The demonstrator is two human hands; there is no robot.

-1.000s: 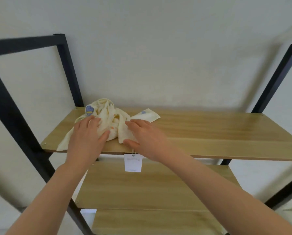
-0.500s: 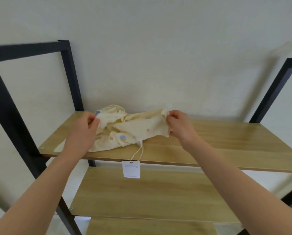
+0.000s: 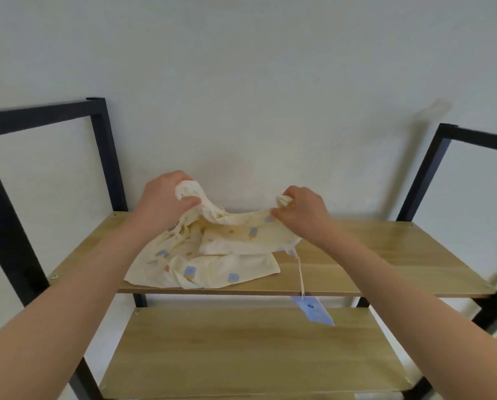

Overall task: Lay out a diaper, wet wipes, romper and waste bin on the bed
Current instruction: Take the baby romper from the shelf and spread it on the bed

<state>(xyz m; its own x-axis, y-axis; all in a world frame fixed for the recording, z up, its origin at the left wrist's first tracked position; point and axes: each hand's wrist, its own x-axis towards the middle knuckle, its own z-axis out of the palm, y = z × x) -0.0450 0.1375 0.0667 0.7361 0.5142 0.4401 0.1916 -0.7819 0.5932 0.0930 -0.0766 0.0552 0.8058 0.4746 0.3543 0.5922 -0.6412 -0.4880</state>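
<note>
You are fetching the romper (image 3: 212, 255): your left hand (image 3: 162, 202) and right hand (image 3: 302, 212) each pinch its top edge, its lower part draped on the upper shelf (image 3: 386, 255) near the front-left edge. Next, lift it clear, minding the dangling tag (image 3: 313, 311).

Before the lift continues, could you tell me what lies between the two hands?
In the head view, only the romper stretches between left hand and right hand.
</note>
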